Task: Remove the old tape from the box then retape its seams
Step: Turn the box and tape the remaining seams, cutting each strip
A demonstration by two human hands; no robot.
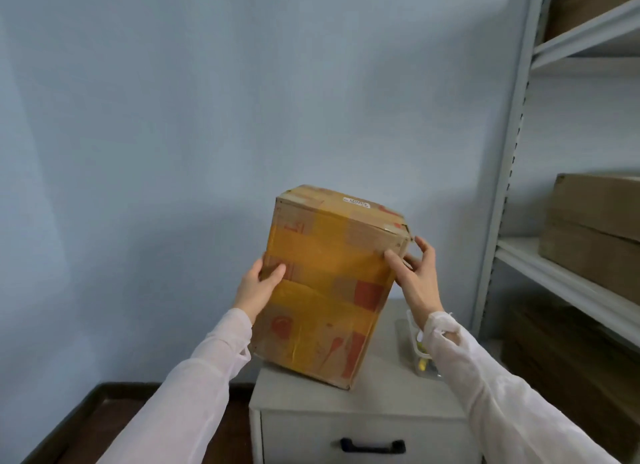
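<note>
The worn cardboard box (329,283), banded with yellowish tape (322,252) and red print, stands tilted at frame centre on a grey drawer cabinet (363,408). The left hand (258,287) clasps its left edge; the right hand (417,273), fingers spread, touches its upper right corner. Pale blue wall (207,100) behind, metal shelving (571,152) with boxes at right.

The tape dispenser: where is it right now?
In the head view, the tape dispenser stands on the grey drawer cabinet, right of the tilted cardboard box, partly hidden behind the right sleeve.

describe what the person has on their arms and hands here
Both arms wear long, thin, pale pinkish-white sleeves, slightly sheer and loose, ending at the wrists. The left hand and right hand are bare: no gloves, rings or watch visible.
</note>
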